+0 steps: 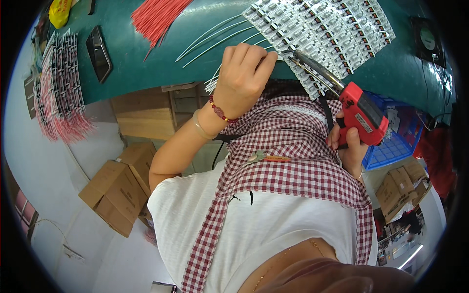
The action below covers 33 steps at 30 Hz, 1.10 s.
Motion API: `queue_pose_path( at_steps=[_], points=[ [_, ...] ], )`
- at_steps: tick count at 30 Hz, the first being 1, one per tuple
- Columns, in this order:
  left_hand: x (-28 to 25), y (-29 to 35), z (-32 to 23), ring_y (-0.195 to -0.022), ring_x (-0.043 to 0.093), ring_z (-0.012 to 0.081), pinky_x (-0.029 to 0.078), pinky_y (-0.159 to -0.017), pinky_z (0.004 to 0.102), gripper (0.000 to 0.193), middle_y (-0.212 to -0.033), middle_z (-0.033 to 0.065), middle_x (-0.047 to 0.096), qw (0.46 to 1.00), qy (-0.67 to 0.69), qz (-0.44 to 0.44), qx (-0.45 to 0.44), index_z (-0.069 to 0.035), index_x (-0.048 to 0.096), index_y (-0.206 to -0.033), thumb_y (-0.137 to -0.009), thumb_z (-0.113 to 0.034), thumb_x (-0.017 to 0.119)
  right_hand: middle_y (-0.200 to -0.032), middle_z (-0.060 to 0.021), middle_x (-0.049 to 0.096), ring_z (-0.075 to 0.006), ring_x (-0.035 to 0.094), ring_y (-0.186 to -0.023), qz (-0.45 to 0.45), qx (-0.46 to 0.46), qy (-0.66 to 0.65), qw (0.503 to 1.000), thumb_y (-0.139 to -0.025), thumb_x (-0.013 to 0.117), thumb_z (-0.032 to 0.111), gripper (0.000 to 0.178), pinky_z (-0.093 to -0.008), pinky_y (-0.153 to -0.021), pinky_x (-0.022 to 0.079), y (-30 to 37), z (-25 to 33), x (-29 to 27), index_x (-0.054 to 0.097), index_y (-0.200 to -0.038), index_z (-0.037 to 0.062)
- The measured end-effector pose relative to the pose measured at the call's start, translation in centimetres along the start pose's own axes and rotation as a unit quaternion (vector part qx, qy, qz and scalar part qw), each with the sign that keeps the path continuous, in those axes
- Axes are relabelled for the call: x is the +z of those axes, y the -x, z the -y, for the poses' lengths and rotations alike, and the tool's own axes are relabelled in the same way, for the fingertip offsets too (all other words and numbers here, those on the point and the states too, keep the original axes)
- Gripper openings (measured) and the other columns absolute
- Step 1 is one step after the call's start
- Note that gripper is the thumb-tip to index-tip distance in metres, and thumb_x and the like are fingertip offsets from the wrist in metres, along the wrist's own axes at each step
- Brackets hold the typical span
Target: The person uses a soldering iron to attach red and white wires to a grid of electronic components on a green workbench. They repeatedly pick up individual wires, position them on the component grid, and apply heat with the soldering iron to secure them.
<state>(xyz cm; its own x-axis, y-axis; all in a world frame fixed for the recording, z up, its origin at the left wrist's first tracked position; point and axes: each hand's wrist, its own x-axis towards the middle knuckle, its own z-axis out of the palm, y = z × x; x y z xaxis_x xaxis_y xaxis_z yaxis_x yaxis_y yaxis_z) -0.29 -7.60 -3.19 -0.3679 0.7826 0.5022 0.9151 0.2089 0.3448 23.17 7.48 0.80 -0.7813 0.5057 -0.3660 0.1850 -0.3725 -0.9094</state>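
Gripping red gun (365, 117) w/ R hand (352, 153); L hand (243, 73) curled, hold unclear. Prob. done: wired strips (59, 73), 10 o'clock; to-do: sheet (320, 29), 1 o'clock.

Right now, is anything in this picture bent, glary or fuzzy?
In the head view, the green tabletop's front edge bows and black fills the corners; also in the head view, glare whitens the tabletop's far right and a light tube glows at lower right; in that head view, the red-and-black soldering gun looks fairly sharp.
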Motion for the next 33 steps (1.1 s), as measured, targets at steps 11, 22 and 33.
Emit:
queue_pose_path(
  at_steps=[11,22,33],
  points=[
    [0.1,0.2,0.0,-0.073,0.052,0.0202,0.038,-0.063,0.0324,0.030,-0.082,0.0043,0.055,1.000,-0.004,-0.001,-0.004,-0.003,0.067,-0.097,-0.068,0.003,0.065,-0.068,-0.0072,0.057,-0.0105,0.049,-0.055,0.006,-0.028,0.054,0.998,-0.092,0.060,0.031,0.044,-0.0244,-0.051,0.039,0.9,0.0,-0.3,0.051,-0.118,-0.0036],
    [0.1,0.2,-0.1,-0.073,0.052,0.0209,0.038,-0.063,0.0328,0.028,-0.083,0.0051,0.056,1.000,0.000,-0.001,-0.008,-0.003,0.067,-0.097,-0.069,0.002,0.065,-0.063,-0.0072,0.054,-0.0126,0.047,-0.050,-0.020,-0.013,0.145,0.989,-0.086,0.065,0.044,0.062,-0.0249,-0.046,0.035,1.0,0.4,0.6,0.050,-0.121,-0.0048],
    [0.0,0.1,0.0,-0.073,0.052,0.0209,0.038,-0.064,0.0331,0.029,-0.083,0.0039,0.056,1.000,-0.007,-0.012,-0.006,-0.003,0.067,-0.097,-0.068,0.002,0.065,-0.062,-0.0067,0.053,-0.0125,0.047,-0.049,-0.034,-0.024,0.114,0.993,-0.084,0.065,0.049,0.067,-0.0250,-0.047,0.037,1.2,0.6,0.6,0.049,-0.121,-0.0051]
  ],
)
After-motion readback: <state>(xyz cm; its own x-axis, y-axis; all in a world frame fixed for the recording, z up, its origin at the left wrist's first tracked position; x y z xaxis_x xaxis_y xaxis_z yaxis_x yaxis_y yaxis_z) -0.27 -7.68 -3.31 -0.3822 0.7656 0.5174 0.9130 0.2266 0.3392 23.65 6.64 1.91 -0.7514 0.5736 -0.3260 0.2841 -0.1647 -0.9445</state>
